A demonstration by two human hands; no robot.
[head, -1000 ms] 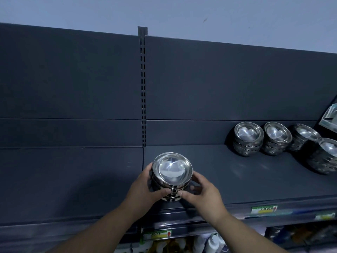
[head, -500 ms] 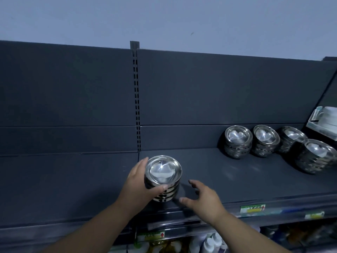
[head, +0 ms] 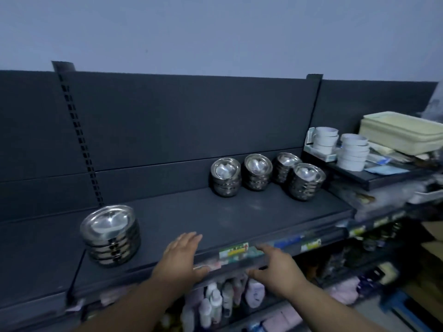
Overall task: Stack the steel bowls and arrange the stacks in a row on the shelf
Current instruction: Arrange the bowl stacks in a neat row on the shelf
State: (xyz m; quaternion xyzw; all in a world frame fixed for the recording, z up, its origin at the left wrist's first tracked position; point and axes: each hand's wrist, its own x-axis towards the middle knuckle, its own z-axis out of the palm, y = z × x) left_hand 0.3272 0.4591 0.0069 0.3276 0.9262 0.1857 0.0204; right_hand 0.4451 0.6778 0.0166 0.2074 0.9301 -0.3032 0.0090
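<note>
A stack of steel bowls (head: 110,236) stands alone at the left end of the dark shelf (head: 239,216), near its front edge. Farther back on the right, three stacks (head: 225,176) (head: 258,171) (head: 285,167) line up along the back panel, and a fourth stack (head: 306,181) stands slightly in front of them. My left hand (head: 180,258) hovers open over the shelf's front edge, to the right of the lone stack and apart from it. My right hand (head: 278,267) is open too, fingers spread over the price-label strip. Neither hand holds anything.
White cups (head: 324,141) and white ramekins (head: 352,152) sit on a raised shelf at the right, with cream plastic trays (head: 402,130) behind. Bottles (head: 225,303) fill the shelf below. A slotted upright (head: 79,140) divides the back panel.
Both hands have let go of the bowl stack and moved right along the shelf front. The view has swung right, so the stack now sits at the left.
</note>
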